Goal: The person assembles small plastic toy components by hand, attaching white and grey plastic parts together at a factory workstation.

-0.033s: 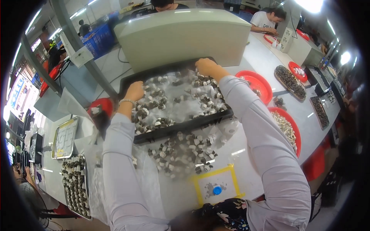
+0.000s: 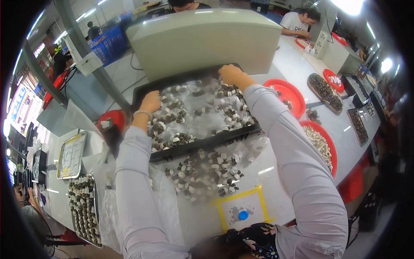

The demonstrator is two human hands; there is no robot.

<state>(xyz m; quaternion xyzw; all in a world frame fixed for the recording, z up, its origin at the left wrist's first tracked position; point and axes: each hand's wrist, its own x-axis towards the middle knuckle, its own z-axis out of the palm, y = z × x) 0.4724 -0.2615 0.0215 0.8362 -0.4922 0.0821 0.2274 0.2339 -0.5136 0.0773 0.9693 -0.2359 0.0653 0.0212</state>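
A large black tray [image 2: 202, 144] lies across the table in front of me. Inside, clear plastic sheeting [image 2: 194, 121] carries many small pieces [image 2: 174, 139], each part white and part dark. My left hand [image 2: 150, 102] is closed over the tray's left side, near its far edge. At the far right edge, my right hand [image 2: 231, 74] is closed too, its fingers curled down beside the sheeting. What either hand grips is hidden. Loose pieces of the same kind [image 2: 202, 172] lie piled on the table between the tray and me.
A pale box-like housing [image 2: 202, 41] stands behind the tray. To the right are red dishes [image 2: 297, 103], one filled with small white pieces [image 2: 318, 144]. Metal trays [image 2: 72, 155] lie at left. A blue cap [image 2: 243, 214] sits inside a yellow tape frame [image 2: 266, 206]. Other people work beyond.
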